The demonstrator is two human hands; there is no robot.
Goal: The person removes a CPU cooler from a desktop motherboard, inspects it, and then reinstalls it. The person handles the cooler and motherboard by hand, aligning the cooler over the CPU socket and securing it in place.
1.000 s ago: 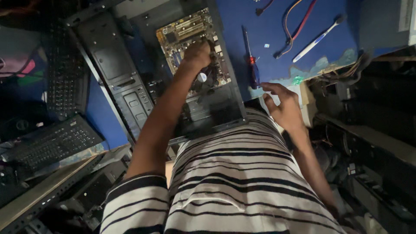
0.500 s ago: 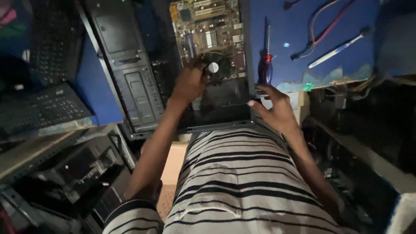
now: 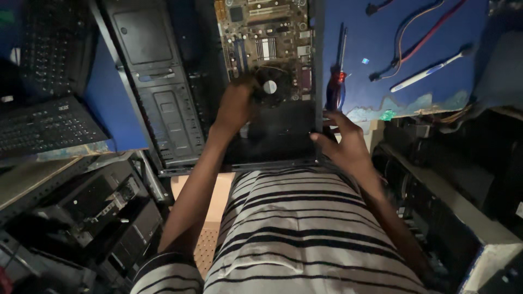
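One open computer case (image 3: 283, 147) holds motherboard (image 3: 267, 38); left hand (image 3: 235, 106) grip pinching cooler fan (image 3: 271, 87).

1. Your blue worktop (image 3: 392, 60) fills the upper right of the frame; its near edge is chipped.
2. Black keyboards (image 3: 46, 128) sit at the upper left.
3. Dark shelving (image 3: 452, 212) stands at the lower right.
4. Lighting is dim throughout.
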